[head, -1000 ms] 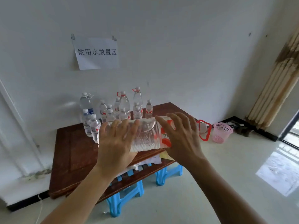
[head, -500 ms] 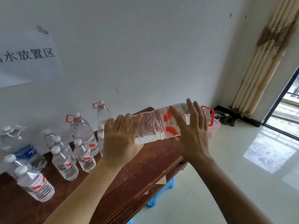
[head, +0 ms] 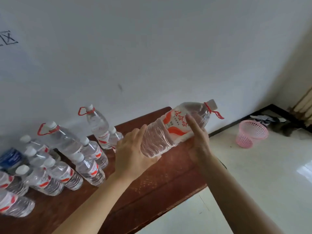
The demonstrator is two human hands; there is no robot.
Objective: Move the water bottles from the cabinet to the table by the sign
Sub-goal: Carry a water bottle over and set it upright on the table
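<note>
Gripping a large water bottle (head: 175,130) between them, the two hands are holding it aslant over the far right corner of the table (head: 160,191). The left hand (head: 131,154) is cupping the bottle's base end, with the thumb lying along the upper side and the fingers curling underneath. The right hand (head: 199,142) is cradling the labelled middle from below, its index finger (head: 192,122) stretching up across the red-and-white label. The bottle's white cap (head: 211,104) is pointing up and to the right, and a red carry loop (head: 217,114) is hanging from the neck. The base appears to be sitting just clear of the tabletop, though the left hand is hiding the gap.

Standing bottles (head: 87,168) are crowding the table's left half. Two tall ones with red loops are lining the far edge against the wall (head: 152,48). Smaller ones are filling the space in front of them toward the left edge, a blue-labelled bottle (head: 10,157) among them. A corner of the paper sign (head: 7,38) is showing on the wall above that group. A pink basket (head: 251,134) is sitting on the floor (head: 253,174), well to the right of the table.
</note>
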